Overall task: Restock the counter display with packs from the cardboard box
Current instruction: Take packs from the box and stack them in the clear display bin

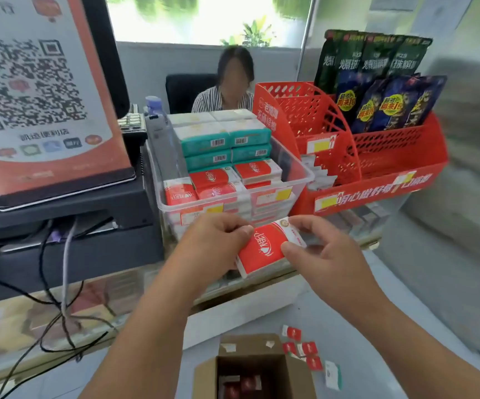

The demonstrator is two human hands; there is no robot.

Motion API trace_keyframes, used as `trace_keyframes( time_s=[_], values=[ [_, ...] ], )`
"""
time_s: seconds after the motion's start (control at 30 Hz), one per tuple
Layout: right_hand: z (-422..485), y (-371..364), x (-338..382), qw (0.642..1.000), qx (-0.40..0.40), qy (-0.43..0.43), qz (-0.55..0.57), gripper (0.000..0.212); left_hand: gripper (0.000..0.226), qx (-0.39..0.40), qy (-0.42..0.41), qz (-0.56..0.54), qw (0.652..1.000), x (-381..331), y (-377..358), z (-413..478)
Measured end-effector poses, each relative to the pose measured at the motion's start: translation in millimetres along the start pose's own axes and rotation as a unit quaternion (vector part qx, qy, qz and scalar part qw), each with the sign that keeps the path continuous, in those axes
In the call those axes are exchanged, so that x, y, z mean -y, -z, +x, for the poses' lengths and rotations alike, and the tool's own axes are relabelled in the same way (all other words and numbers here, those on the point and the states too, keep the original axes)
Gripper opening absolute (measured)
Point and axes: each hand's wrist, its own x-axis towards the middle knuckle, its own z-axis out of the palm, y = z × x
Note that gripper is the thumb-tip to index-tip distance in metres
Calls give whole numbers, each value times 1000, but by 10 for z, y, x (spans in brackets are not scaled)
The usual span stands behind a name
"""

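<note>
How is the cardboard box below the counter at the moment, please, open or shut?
Open. The cardboard box has its flaps folded outward, and red packs show in its dark inside.

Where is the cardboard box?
The cardboard box sits open at the head view's bottom centre, below the held red pack, small packets at its right.

Bare forearms (146, 326), left hand (212, 246), right hand (329, 257)
</note>
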Motion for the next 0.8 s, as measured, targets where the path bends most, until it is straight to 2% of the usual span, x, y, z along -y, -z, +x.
trace_keyframes(
  time_s=[0.07,0.13,0.2,0.27,0.43,0.67,0.8],
  values=[
    [144,162,235,980,42,120,-150,40,12,-14,-17,25,999,-159,121,46],
    [339,297,460,917,111,238,-301,47,12,-19,-28,44,998,-307,198,103],
    [559,395,639,851,165,289,-406,45,13,-25,-38,58,997,-433,232,191],
    [784,472,748,821,194,302,-444,41,11,-37,-43,67,996,-517,221,317],
    [1271,615,817,795,253,300,-463,38,12,-73,-49,45,995,-703,74,610],
    [2156,593,615,784,297,269,-474,41,17,-216,-70,108,968,-935,4,768],
    [2381,438,335,763,353,243,-484,43,18,-236,-56,108,964,-906,-22,769]
  ],
)
